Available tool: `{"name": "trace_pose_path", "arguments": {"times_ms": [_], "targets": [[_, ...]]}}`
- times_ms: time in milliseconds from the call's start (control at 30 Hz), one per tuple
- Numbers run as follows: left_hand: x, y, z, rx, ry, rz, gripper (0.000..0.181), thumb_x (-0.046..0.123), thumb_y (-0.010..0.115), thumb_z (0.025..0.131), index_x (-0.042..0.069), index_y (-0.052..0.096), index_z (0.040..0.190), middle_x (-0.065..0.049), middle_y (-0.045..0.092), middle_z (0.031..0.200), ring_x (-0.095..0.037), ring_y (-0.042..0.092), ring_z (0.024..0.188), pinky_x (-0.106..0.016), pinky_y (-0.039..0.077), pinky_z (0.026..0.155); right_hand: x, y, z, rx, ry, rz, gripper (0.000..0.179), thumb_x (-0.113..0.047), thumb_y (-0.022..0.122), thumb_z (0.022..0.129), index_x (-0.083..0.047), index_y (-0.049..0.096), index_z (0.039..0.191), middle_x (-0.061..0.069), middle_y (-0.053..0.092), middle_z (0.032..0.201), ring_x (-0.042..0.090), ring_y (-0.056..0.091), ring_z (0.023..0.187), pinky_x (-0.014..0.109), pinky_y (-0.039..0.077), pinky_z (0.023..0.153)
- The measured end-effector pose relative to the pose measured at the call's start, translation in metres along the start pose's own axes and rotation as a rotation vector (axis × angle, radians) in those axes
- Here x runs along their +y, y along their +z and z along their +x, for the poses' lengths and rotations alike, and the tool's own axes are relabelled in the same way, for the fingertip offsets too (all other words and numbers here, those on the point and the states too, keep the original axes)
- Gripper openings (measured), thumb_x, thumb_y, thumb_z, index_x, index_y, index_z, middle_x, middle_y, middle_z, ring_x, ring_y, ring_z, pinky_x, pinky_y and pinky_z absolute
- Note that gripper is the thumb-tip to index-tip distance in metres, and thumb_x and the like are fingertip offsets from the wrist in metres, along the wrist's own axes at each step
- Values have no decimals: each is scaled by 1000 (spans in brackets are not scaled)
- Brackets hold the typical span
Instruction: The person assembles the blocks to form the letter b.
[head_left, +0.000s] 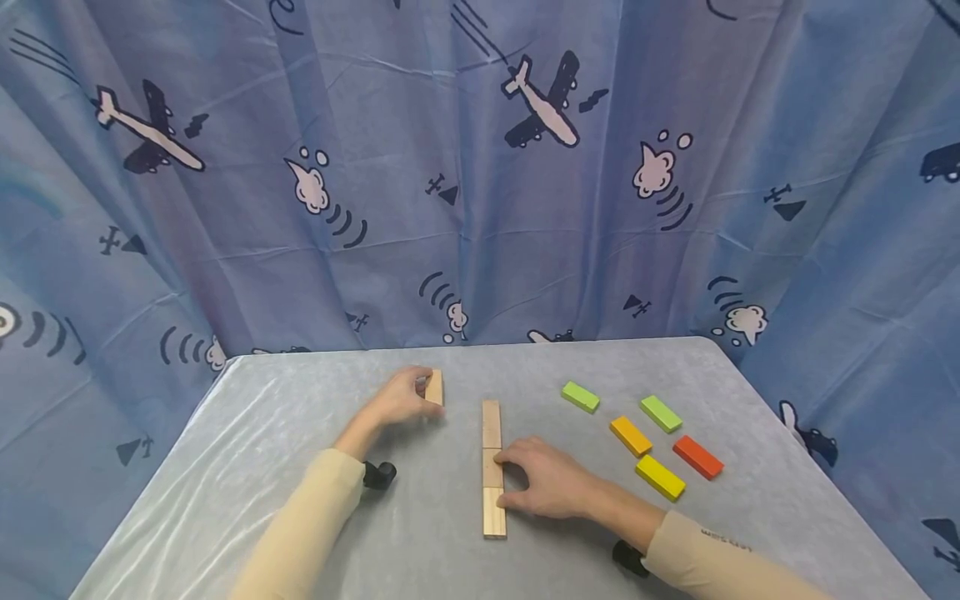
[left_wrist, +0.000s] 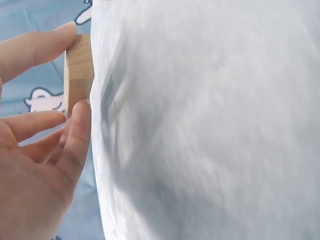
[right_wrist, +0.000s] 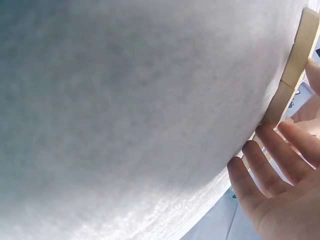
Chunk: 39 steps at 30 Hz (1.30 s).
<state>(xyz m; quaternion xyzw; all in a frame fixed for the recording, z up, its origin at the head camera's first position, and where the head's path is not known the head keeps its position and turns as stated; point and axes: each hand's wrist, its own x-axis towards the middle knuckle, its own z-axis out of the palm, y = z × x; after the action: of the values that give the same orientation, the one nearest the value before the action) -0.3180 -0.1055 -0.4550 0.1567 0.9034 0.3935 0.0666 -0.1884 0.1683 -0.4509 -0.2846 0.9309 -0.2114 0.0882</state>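
Observation:
In the head view, a row of three plain wooden blocks (head_left: 492,425) lies end to end down the middle of the table. My right hand (head_left: 555,479) is at the row's right side, thumb and forefinger apart, their tips touching the middle and near blocks. The right wrist view has its fingers nearly straight beside the wooden row (right_wrist: 300,50). Left of the row's far end, my left hand (head_left: 401,396) holds a single wooden block (head_left: 434,387). In the left wrist view that block (left_wrist: 80,65) is pinched between thumb and fingertips, one at each end.
To the right lie loose coloured blocks: two green (head_left: 581,397), an orange (head_left: 631,436), a yellow (head_left: 660,477) and a red (head_left: 698,457). A pale cloth covers the table (head_left: 300,400). Behind it hangs a blue curtain (head_left: 405,225) printed with planes.

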Motion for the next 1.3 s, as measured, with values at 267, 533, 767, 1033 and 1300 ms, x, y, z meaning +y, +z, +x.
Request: {"name": "trace_pose_path", "arguments": {"times_ms": [267, 533, 767, 1033, 1300], "targets": [[14, 8, 9, -9, 30, 33, 83, 22, 89, 74, -8, 51, 142, -24, 55, 143, -39, 58, 126, -48, 45, 107, -1, -2, 1, -10, 24, 11, 55, -41, 78, 88, -9, 65, 131, 4, 64, 130, 25, 54, 126, 47, 45, 106], [25, 13, 21, -19, 19, 19, 83, 27, 88, 76, -2, 52, 145, -19, 59, 139, -34, 60, 122, -48, 48, 102, 1, -2, 1, -10, 18, 10, 55, -41, 78, 88, -9, 66, 131, 5, 64, 129, 25, 55, 125, 47, 45, 105], [34, 18, 31, -7, 7, -1, 82, 28, 87, 78, 1, 51, 146, -19, 62, 133, -32, 60, 118, -48, 49, 99, 2, -2, 1, 10, -3, -6, 54, -41, 77, 87, -9, 66, 130, 4, 65, 127, 25, 56, 122, 47, 46, 104], [40, 25, 42, 9, 57, -9, 80, 27, 86, 78, 0, 52, 145, -16, 59, 139, -30, 60, 119, -45, 52, 94, 2, -2, 2, -1, -5, -7, 54, -42, 77, 88, -9, 66, 130, 3, 65, 127, 24, 56, 123, 46, 46, 104], [43, 39, 50, -9, 74, -51, 81, 28, 85, 78, -5, 51, 144, -22, 57, 141, -35, 60, 121, -46, 52, 96, 0, -1, 1, -9, 12, -4, 55, -42, 78, 87, -9, 66, 130, 4, 65, 127, 25, 56, 123, 47, 46, 104]]}}
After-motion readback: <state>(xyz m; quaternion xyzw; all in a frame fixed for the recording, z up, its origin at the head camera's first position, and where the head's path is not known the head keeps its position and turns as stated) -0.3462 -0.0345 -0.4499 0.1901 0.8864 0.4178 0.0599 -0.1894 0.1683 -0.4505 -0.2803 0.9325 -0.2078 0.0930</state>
